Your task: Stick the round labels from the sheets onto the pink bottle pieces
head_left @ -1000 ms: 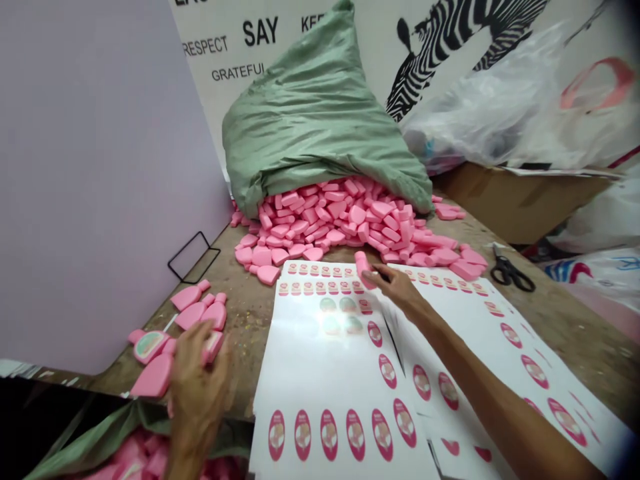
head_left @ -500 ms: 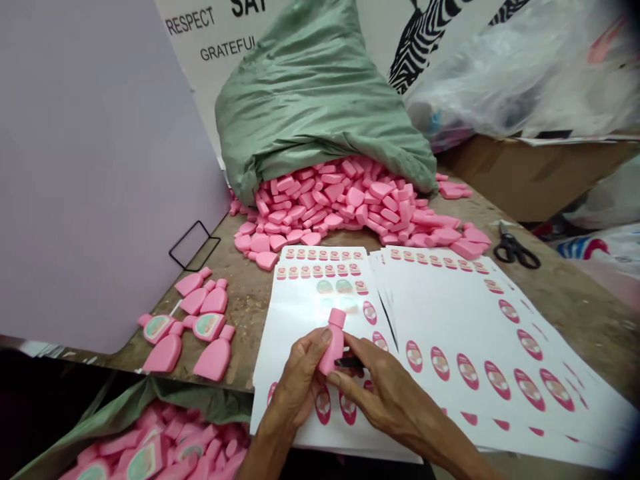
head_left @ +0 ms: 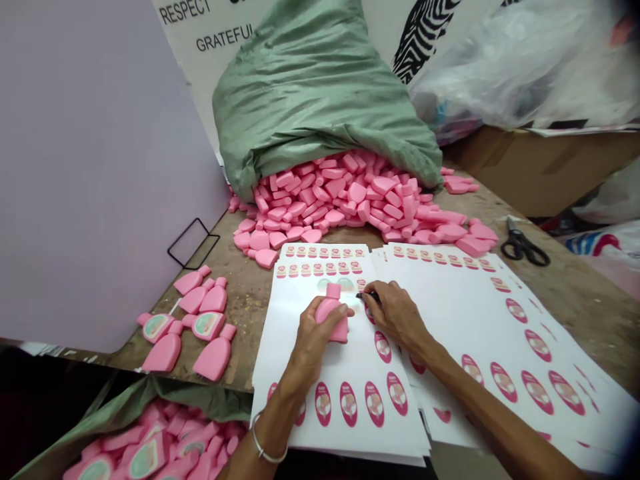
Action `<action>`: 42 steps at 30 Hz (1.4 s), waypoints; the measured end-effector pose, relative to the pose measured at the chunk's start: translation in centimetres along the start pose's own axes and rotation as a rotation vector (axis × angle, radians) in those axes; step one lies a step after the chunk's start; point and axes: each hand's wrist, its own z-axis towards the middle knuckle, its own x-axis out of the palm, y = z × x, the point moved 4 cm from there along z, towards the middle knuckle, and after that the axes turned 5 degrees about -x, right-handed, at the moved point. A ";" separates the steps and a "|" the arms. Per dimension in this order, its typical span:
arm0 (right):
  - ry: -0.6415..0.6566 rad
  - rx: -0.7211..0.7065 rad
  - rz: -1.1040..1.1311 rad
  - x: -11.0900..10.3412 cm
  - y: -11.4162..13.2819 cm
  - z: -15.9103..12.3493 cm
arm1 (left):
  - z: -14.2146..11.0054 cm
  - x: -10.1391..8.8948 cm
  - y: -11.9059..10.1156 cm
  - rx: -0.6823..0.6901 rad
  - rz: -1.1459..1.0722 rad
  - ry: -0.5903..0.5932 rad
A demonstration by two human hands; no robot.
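My left hand grips a small pink toy bottle, its cap upward, above a stack of white sticker sheets. No label shows on the bottle's visible side. A slim black pointed tool sits between the fingers of my right hand; its exact kind is unclear. The tool's tip is at a small sticker near the sheet's right edge. Oval pink stickers line the lower part of that sheet, and green round ones lie partly behind the bottle.
A second sticker stack lies to the right, with black scissors beyond it. Loose pink bottles, two labelled, lie left near a wire stand. A green sack spills more bottles behind; another sack stands below the table edge.
My right hand has moved away from the bottle, up and right to the sheet, with the black tool. My left hand has raised the bottle slightly.
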 end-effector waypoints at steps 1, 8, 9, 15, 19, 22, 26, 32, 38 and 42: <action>-0.009 -0.039 -0.041 0.2 0.2 0.0 | 0.4 0.2 0.0 0.019 0.030 -0.016; -0.015 -0.129 -0.136 0.2 0.5 -0.5 | 2.5 0.5 1.5 0.037 0.099 -0.045; -0.015 -0.130 -0.110 0.2 0.5 -0.5 | 2.6 0.5 1.6 0.047 0.109 -0.044; -0.015 -0.037 0.064 0.1 0.1 -0.3 | 2.7 0.4 1.7 0.072 0.146 -0.050; -0.025 -0.035 0.022 0.4 0.5 -0.1 | 2.7 0.4 1.5 0.078 0.125 -0.072; -0.081 -0.104 -0.044 0.1 1.2 -0.1 | 2.8 0.4 1.6 0.075 0.108 -0.071; -0.184 -0.100 0.015 -1.2 1.8 -0.4 | 3.1 0.3 1.8 0.065 0.068 -0.066; -0.255 0.256 0.461 -3.8 1.2 -0.8 | 2.9 -0.1 1.9 0.012 -0.069 -0.046; -0.110 0.172 0.596 -3.9 4.2 -1.2 | 0.8 0.3 1.0 -0.003 -0.292 0.115; -0.088 0.115 0.608 -3.5 5.5 -1.3 | -0.1 0.2 0.6 -0.023 -0.308 0.120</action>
